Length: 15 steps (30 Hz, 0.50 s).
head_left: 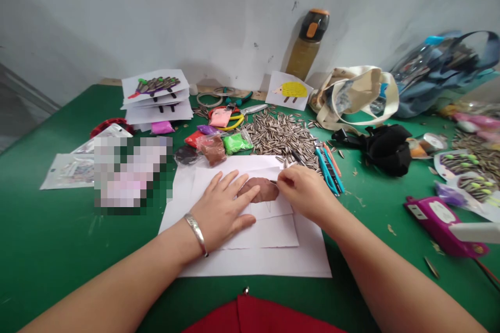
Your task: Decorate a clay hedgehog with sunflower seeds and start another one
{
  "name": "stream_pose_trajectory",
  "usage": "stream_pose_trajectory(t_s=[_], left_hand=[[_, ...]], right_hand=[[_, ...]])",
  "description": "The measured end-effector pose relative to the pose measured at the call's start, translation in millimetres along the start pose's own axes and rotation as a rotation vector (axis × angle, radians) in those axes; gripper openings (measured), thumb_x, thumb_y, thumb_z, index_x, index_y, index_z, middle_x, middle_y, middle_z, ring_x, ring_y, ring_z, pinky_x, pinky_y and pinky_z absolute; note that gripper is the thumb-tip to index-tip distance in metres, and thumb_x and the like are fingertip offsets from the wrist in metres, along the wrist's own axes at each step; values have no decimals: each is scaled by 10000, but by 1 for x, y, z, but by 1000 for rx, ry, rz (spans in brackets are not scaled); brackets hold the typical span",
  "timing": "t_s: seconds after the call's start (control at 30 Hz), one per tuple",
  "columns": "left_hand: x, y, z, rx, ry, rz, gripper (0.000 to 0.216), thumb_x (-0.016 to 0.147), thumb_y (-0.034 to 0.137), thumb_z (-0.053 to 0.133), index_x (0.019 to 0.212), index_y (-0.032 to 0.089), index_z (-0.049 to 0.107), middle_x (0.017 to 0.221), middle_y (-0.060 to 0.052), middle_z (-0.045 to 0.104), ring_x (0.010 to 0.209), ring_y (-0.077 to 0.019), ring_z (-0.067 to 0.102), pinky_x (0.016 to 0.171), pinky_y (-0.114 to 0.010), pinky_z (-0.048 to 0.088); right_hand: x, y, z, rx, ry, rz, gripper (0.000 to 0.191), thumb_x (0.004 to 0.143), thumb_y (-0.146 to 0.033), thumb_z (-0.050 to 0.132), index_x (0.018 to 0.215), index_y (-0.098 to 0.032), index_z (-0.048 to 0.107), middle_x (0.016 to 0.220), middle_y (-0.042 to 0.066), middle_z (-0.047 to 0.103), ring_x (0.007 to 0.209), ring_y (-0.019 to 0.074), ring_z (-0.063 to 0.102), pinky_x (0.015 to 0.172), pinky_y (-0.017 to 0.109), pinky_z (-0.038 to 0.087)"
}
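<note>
A flat brown oval of modelling clay [262,190] lies on a small sheet of white paper [281,221], over a pencil outline that shows below it. My left hand [224,203] rests spread on the sheet, its fingertips over the clay's left end. At the clay's right end, my right hand [299,187] is closed in a pinch. Whatever those fingertips hold is too small to make out. Larger white paper [250,265] lies underneath. Just behind are bags of brown clay [211,149] and green clay [237,142], and a heap of sunflower seeds [279,132].
Blue cutters [327,169] lie right of the papers. Scissors [253,109] sit behind the clay bags. A stack of hedgehog pictures [156,91] stands back left. Along the wall are a bottle [307,47] and a cream bag [351,96]. A purple glue-gun-like device [443,221] lies right.
</note>
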<state>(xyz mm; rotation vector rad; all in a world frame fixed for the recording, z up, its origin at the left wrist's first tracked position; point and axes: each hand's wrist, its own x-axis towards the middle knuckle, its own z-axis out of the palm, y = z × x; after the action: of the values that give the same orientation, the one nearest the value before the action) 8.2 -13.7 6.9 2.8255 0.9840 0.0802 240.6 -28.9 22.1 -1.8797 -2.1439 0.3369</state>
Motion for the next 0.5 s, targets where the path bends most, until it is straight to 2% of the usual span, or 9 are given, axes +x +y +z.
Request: stream_pose_trajectory(t_s=[0.27,0.4,0.5], left_hand=[[0,0,0,-16,2,1,573,896,471,567,1417,254,466,1501,-154,397,1385,-398,310,1101,-618,247],[0,1,0,-25,7,1,570,898,472,563,1412,243,474,1498,-160,400,1386,-403,305,1102,-619,242],[0,1,0,-30,0,0,565,900,472,559,1408,237,481,1498,-162,400,1385,-406,306,1100,-622,242]], right_hand=[[11,-3,5,-47,36,-20,202,853,-160,506,677,-185,603,728,31,599,710,159,525,647,276,315],[16,-3,11,-107,21,-107,220,905,-179,465,744,-179,614,778,53,610,750,174,530,668,286,310],[17,-3,11,-138,3,-115,227,928,-194,449,776,-177,616,795,57,615,753,174,526,667,288,298]])
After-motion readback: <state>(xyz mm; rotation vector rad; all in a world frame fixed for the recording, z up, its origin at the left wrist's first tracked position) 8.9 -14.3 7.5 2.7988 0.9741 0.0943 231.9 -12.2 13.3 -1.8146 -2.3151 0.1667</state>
